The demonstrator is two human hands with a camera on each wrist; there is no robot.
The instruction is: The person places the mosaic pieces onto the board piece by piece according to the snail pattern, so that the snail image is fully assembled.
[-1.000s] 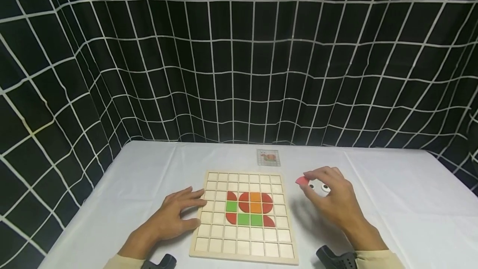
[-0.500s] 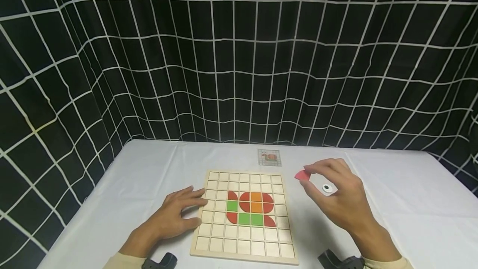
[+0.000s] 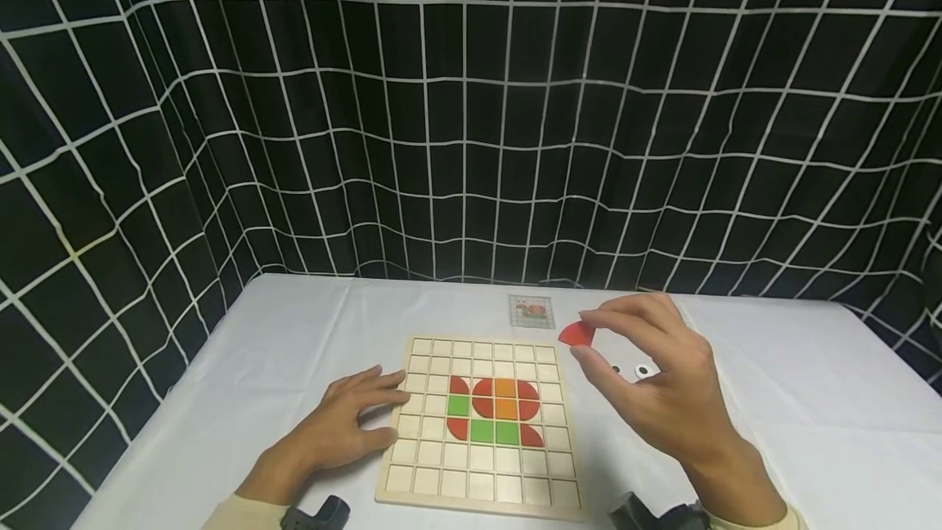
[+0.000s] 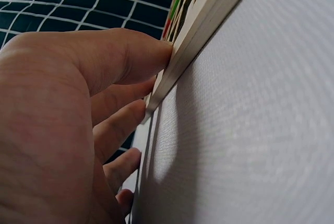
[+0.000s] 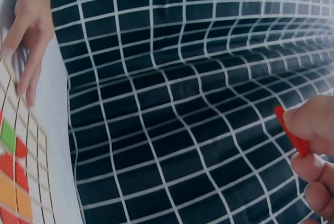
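My right hand [image 3: 666, 379] pinches a red quarter-circle tile [image 3: 576, 334] between thumb and fingers, held up just beyond the board's far right corner. Seen from the right wrist, that tile [image 5: 291, 131] shows mostly its thin edge. My left hand [image 3: 334, 424] lies by the left side of the wooden grid board [image 3: 478, 504], its fingers loosely extended. In the left wrist view the thumb [image 4: 151, 57] touches the board's rim [image 4: 193, 36]. Set into the board's cells are several red curved tiles [image 3: 458, 429], green square tiles [image 3: 482, 432] and two orange square tiles [image 3: 504, 408].
Behind the board lies a small picture card [image 3: 531, 312] with a coloured figure on a grid. A white eye-shaped piece [image 3: 643, 370] shows beneath my right hand, with another partly hidden piece [image 3: 616, 369] beside it. Black white-gridded cloth [image 3: 471, 145] hangs behind the white-covered table.
My right hand has moved left and a little farther away with the red tile, bringing it closer to the board's far right corner. My left hand keeps its place.
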